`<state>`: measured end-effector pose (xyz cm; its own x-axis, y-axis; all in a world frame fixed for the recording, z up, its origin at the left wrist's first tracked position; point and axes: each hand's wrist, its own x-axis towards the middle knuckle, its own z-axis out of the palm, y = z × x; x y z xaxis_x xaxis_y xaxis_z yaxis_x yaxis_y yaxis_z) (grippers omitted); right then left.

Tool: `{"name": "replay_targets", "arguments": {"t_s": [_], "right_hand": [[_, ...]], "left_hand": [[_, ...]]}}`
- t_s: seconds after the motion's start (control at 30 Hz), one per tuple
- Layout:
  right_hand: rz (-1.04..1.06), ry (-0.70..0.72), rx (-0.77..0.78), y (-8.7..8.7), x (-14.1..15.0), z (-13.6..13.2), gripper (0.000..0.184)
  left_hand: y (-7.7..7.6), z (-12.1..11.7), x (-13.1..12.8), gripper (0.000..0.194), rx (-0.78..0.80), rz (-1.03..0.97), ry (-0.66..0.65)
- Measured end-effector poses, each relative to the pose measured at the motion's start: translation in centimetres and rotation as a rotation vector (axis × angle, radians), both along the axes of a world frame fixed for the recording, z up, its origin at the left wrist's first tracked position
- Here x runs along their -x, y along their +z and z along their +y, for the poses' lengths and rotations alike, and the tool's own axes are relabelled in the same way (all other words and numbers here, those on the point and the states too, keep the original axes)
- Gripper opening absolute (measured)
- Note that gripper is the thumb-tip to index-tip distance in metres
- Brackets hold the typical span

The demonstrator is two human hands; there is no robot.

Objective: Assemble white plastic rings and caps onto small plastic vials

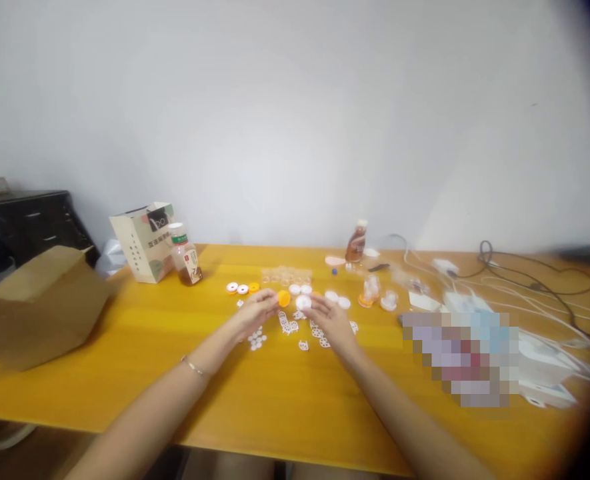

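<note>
My left hand (pixel 259 312) is closed on a small orange disc (pixel 284 298), gripped at its left edge. Close beside it, my right hand (pixel 332 323) pinches a white disc (pixel 303 303); the two discs are a little apart. Below the hands lie white openwork plastic pieces (pixel 287 324) and a cluster of small white round pieces (pixel 257 339). Behind the left hand sit white and orange round parts (pixel 243 289). More white discs (pixel 337 299) lie beyond the right hand. Clear plastic cups (pixel 287 275) stand in rows behind the hands.
At the left are an open cardboard box (pixel 39 307), a paper bag (pixel 145 243) and a labelled bottle (pixel 185 257). A brown bottle (pixel 357 243) stands at the back. Clear domed pieces (pixel 371 290), cables (pixel 535 290) and a blurred-out patch (pixel 465 360) occupy the right side.
</note>
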<state>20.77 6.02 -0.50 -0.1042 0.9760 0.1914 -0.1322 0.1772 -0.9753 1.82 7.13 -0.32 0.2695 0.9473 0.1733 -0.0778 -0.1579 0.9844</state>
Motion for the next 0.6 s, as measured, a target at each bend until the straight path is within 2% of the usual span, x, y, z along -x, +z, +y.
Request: {"name": "replay_targets", "arguments": {"t_s": [0.07,0.17,0.5,0.6], "right_hand": [[-0.003,0.034,-0.007,-0.1,0.2,-0.1,0.042],[-0.002,0.058,-0.012,-0.2,0.3,-0.1,0.039],[-0.055,0.085,-0.009,0.6,0.6,-1.1,0.029],[-0.062,0.114,-0.016,0.5,0.6,-1.3,0.029]], "left_hand": [[0.0,-0.8,0.0,0.032,0.045,-0.086,-0.014],[0.1,-1.4,-0.3,0.037,0.011,-0.08,-0.042],[-0.2,-1.7,-1.0,0.033,-0.255,0.163,-0.017],[-0.2,-2.2,-1.4,0.032,-0.353,0.278,0.027]]}}
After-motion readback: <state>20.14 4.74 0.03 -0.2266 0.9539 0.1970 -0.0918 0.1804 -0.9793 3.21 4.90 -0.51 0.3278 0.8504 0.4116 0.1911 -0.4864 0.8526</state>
